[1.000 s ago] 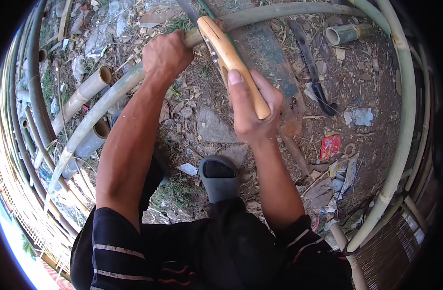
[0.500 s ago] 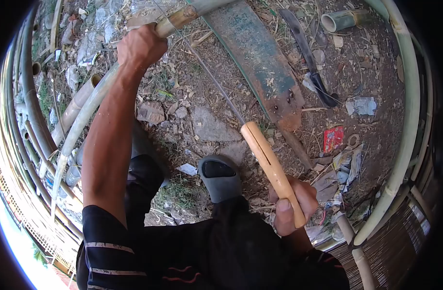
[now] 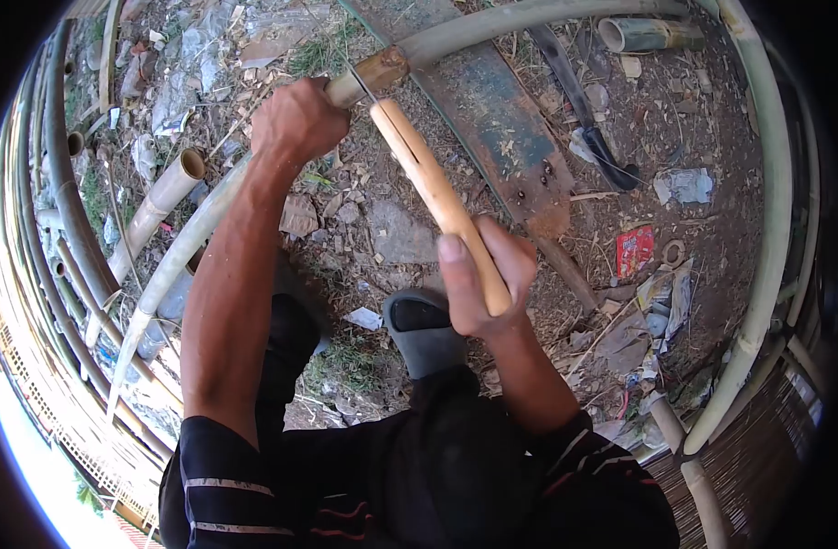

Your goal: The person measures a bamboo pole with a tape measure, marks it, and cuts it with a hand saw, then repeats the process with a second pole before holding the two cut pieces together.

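Note:
My left hand (image 3: 300, 119) is wrapped around a long bamboo pole (image 3: 492, 27) that runs across the upper part of the view and down to the left. In my right hand (image 3: 488, 274) is the light wooden handle of a handsaw (image 3: 414, 160), thumb along its side. The thin saw blade lies across the pole just right of my left hand, beside a brown peeled patch at a joint. The front end of the handle is close to the pole. The far end of the blade runs toward the top edge.
A worn green board (image 3: 492, 119) lies on the ground under the pole. Right of it are a dark-handled machete (image 3: 607, 160), a short bamboo piece (image 3: 652, 35) and a red packet (image 3: 634, 252). Bamboo poles (image 3: 71, 201) stand at left; another curved pole (image 3: 771, 183) bounds the right.
My right hand has pushed the saw forward, up and to the left, so the handle now nears the pole. My left hand and the pole appear shifted slightly right and down.

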Demonstrator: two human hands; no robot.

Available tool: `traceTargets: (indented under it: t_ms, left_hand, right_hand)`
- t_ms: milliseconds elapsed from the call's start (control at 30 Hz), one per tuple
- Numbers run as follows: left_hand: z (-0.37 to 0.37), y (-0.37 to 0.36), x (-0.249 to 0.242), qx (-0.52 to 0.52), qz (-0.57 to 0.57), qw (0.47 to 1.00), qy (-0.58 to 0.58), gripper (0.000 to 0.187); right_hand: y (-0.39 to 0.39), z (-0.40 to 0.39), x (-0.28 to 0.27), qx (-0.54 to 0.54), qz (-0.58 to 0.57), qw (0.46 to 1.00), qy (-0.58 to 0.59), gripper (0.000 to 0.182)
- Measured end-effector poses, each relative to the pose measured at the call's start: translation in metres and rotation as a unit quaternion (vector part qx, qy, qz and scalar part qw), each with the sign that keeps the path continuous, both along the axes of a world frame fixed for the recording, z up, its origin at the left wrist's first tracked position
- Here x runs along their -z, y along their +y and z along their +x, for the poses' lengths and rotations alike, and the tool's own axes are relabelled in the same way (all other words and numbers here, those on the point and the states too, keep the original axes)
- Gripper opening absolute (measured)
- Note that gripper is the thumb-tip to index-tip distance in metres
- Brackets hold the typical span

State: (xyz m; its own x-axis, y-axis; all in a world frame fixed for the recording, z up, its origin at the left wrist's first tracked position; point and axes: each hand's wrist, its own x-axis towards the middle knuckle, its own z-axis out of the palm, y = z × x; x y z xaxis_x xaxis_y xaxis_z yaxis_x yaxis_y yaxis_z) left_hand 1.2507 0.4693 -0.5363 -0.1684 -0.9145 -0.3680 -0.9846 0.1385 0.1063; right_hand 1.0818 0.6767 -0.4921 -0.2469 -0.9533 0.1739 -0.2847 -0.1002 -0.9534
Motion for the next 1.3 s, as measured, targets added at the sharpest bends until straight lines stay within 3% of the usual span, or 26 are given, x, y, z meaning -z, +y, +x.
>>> traceTargets:
  t_ms: [133, 200, 333, 433, 567, 667, 800, 900, 1000, 1033, 1100, 1133, 1200, 1267, 1300]
  left_hand:
    - [0.01, -0.029, -0.005, -0.005, 0.054, 0.998, 0.036, 0.042]
    - [0.001, -0.021, -0.007, -0.005, 0.041, 0.998, 0.046, 0.034]
    - [-0.003, -0.009, -0.005, -0.013, 0.05, 0.997, 0.052, 0.037]
    - [-0.001, -0.017, -0.01, -0.012, 0.037, 0.999, 0.038, 0.038]
    - [0.001, -0.032, -0.018, -0.01, 0.09, 0.995, 0.048, 0.037]
    - [0.01, -0.028, 0.0, 0.01, 0.085, 0.995, 0.055, 0.037]
    - [0.033, -0.065, -0.006, -0.007, 0.059, 0.994, 0.087, 0.038]
    - [0.04, -0.077, -0.037, -0.039, 0.049, 0.998, 0.032, 0.045]
    - [0.045, -0.081, -0.033, -0.048, 0.024, 0.998, 0.046, 0.045]
    - [0.045, -0.085, -0.032, -0.048, 0.02, 0.998, 0.045, 0.045]
    - [0.047, -0.083, -0.028, -0.04, 0.115, 0.987, 0.106, 0.038]
    - [0.044, -0.074, -0.024, -0.039, 0.121, 0.986, 0.106, 0.038]
    - [0.039, -0.051, -0.023, -0.029, 0.242, 0.945, 0.217, 0.028]
    - [0.043, -0.046, -0.023, -0.021, 0.264, 0.939, 0.219, 0.026]
    - [0.045, -0.05, -0.029, -0.021, 0.246, 0.941, 0.232, 0.026]
  right_hand:
    - [0.131, -0.05, -0.017, -0.022, 0.046, 0.999, 0.009, 0.046]
    - [0.141, -0.044, -0.027, -0.011, 0.068, 0.997, 0.02, 0.048]
    - [0.022, -0.016, 0.003, -0.008, 0.096, 0.995, 0.019, 0.025]
    - [-0.015, -0.004, 0.004, -0.008, 0.043, 0.999, -0.012, 0.017]
    - [0.101, -0.031, -0.007, 0.015, 0.032, 0.999, -0.039, 0.045]
    - [0.13, -0.043, -0.022, -0.011, 0.039, 0.999, -0.024, 0.046]
    - [0.059, -0.026, -0.004, 0.01, 0.047, 0.998, -0.043, 0.044]
    - [0.035, -0.021, -0.012, -0.009, 0.066, 0.993, -0.094, 0.045]
    - [0.066, -0.021, -0.016, 0.013, -0.002, 0.994, -0.111, 0.033]
    - [0.082, -0.027, -0.018, 0.006, 0.014, 0.983, -0.181, 0.034]
    - [0.094, -0.022, -0.019, 0.03, 0.036, 0.972, -0.232, 0.033]
    - [0.09, -0.016, -0.016, 0.043, 0.037, 0.973, -0.222, 0.033]
    - [0.06, -0.004, 0.0, 0.043, 0.034, 0.984, -0.168, 0.034]
    - [0.031, 0.001, 0.015, 0.028, 0.026, 0.992, -0.124, 0.034]
    - [0.02, 0.0, 0.015, 0.049, 0.056, 0.972, -0.225, 0.035]
